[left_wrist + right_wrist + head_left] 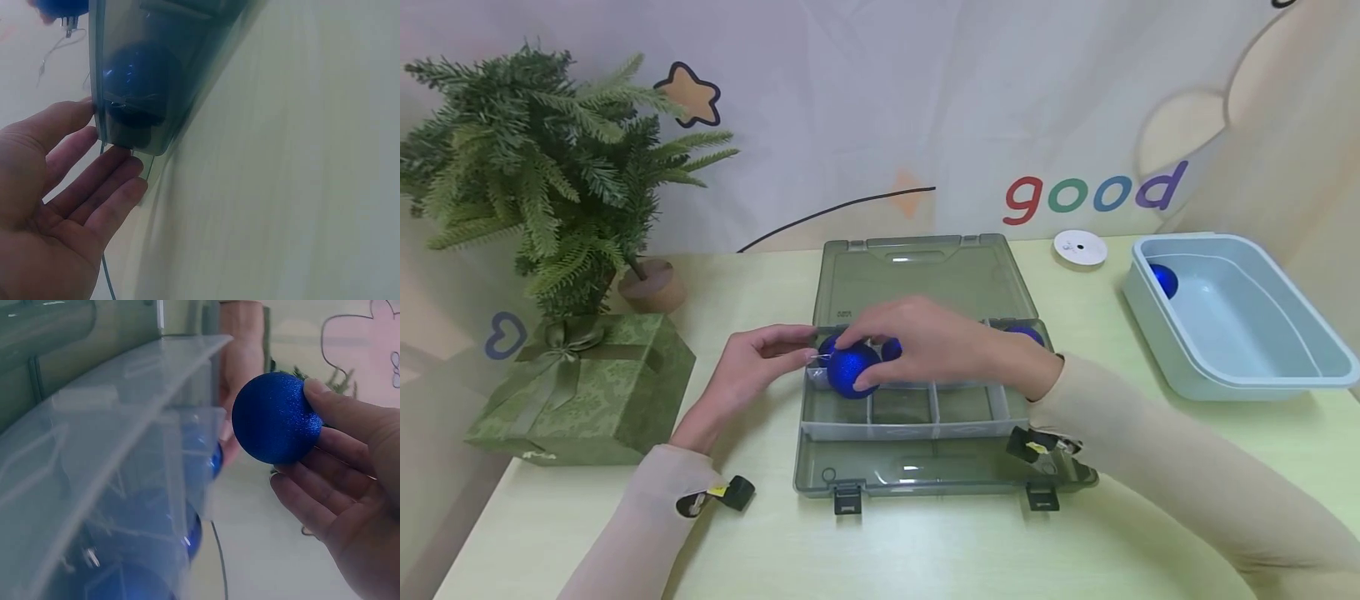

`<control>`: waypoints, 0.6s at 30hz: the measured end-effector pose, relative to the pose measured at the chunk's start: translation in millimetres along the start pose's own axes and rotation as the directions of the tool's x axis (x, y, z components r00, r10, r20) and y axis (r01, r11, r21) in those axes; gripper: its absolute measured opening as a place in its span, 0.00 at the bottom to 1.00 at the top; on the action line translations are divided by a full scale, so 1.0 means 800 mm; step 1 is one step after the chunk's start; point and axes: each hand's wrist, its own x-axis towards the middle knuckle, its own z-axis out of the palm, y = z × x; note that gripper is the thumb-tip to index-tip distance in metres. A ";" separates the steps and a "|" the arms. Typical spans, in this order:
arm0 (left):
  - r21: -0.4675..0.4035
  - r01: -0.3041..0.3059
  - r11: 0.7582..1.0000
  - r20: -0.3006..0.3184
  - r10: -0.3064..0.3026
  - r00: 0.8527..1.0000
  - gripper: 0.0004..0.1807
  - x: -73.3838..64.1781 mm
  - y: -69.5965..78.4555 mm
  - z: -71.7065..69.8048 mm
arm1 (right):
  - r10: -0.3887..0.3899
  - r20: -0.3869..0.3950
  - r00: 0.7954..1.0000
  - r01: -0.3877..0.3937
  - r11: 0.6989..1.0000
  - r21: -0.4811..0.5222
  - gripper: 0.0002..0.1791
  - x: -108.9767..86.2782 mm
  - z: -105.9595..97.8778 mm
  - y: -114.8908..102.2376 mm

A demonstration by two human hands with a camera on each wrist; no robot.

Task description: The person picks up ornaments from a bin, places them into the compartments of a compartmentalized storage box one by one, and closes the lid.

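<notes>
A glittery blue bauble [853,369] is held between the thumb and fingers of my right hand [925,337], above the compartment case [910,467]. In the left wrist view its metal cap and thin hanging string show beneath the bauble [62,7]. My left hand [758,360] is at the left rear corner of the case, its fingers loosely extended and fingertips right at the wall. Other blue baubles sit in the back row: one bauble [134,84] behind the wall by my left fingers, one bauble [891,348] partly under my right hand, another bauble [1024,333] at the right.
The case's translucent lid [925,283] lies back behind it. On the right stands a light blue basin [1240,308] with a blue bauble [1165,281] inside. Behind is a white ribbon spool [1080,248]. A green gift box [587,383] and small artificial fir tree [550,167] stand left.
</notes>
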 end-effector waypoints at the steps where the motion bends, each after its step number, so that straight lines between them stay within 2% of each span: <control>1: 0.000 -0.002 1.000 0.000 0.002 1.000 0.22 0.000 0.000 0.000 | -0.003 0.013 1.000 0.003 1.000 0.010 0.25 0.003 0.004 0.000; 5: -0.018 -0.007 1.000 0.008 0.007 1.000 0.22 0.000 0.000 0.000 | -0.023 0.049 0.999 0.020 0.999 0.049 0.25 0.010 0.015 -0.001; 12: -0.010 -0.011 1.000 0.008 0.011 1.000 0.22 0.001 -0.002 0.000 | 0.007 0.096 0.995 -0.016 0.996 0.091 0.25 0.014 0.025 -0.004; 18: 0.000 -0.004 1.000 0.007 0.004 1.000 0.22 0.000 -0.002 0.000 | 0.003 0.101 0.995 -0.009 0.998 0.055 0.24 0.019 0.034 -0.006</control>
